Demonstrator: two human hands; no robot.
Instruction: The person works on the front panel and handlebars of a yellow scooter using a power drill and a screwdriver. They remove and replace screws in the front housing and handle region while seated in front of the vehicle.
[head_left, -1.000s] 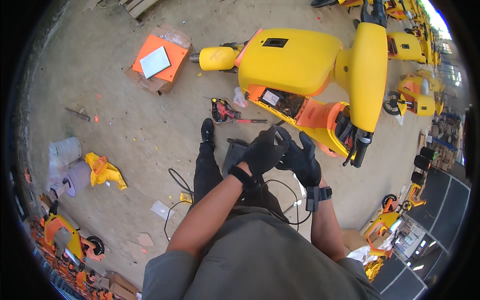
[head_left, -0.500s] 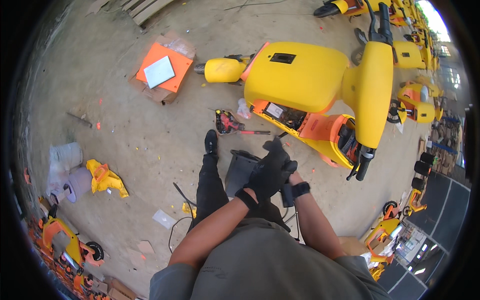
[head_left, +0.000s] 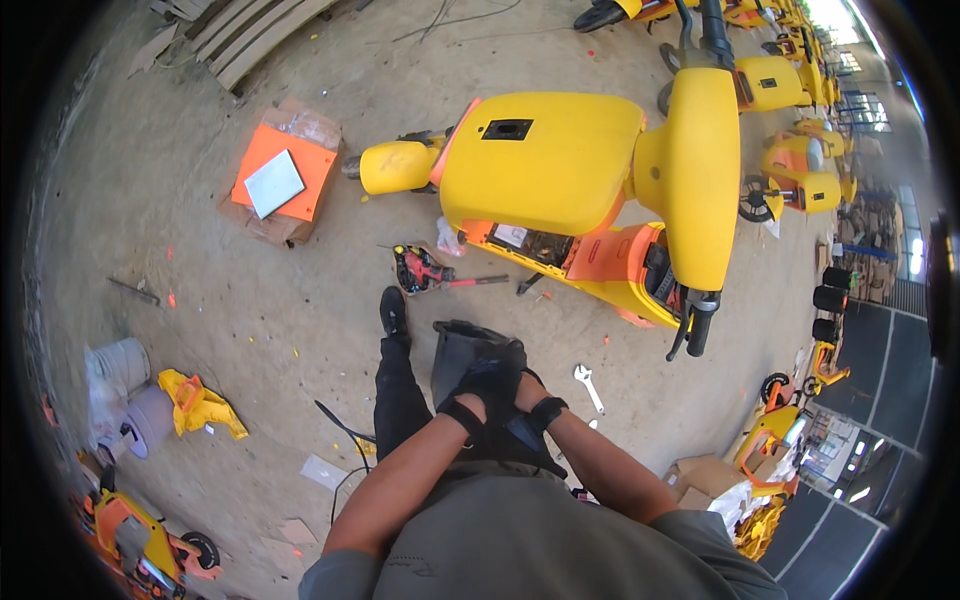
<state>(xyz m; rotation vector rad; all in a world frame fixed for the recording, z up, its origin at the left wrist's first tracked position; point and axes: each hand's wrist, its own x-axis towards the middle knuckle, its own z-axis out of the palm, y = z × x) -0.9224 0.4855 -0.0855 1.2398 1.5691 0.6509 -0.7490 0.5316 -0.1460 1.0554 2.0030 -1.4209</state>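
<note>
My left hand and my right hand, both in black gloves, are clasped low in front of my body. The left one wraps over the right, whose fingers are mostly hidden. Just beyond them a black plastic container stands by my legs, with black cable beside. A silver adjustable wrench lies to the right. Farther forward, a red and black power drill rests near a yellow scooter with an open orange compartment.
An orange panel with a white slab sits on cardboard at left. Buckets and a yellow part lie lower left. Other scooters line the right, a wooden pallet is at top left, and dark panels stand far right.
My hands, earlier raised with fingers apart, have come down and together, the left closing over the right. The view has shifted, and the wrench now shows fully.
</note>
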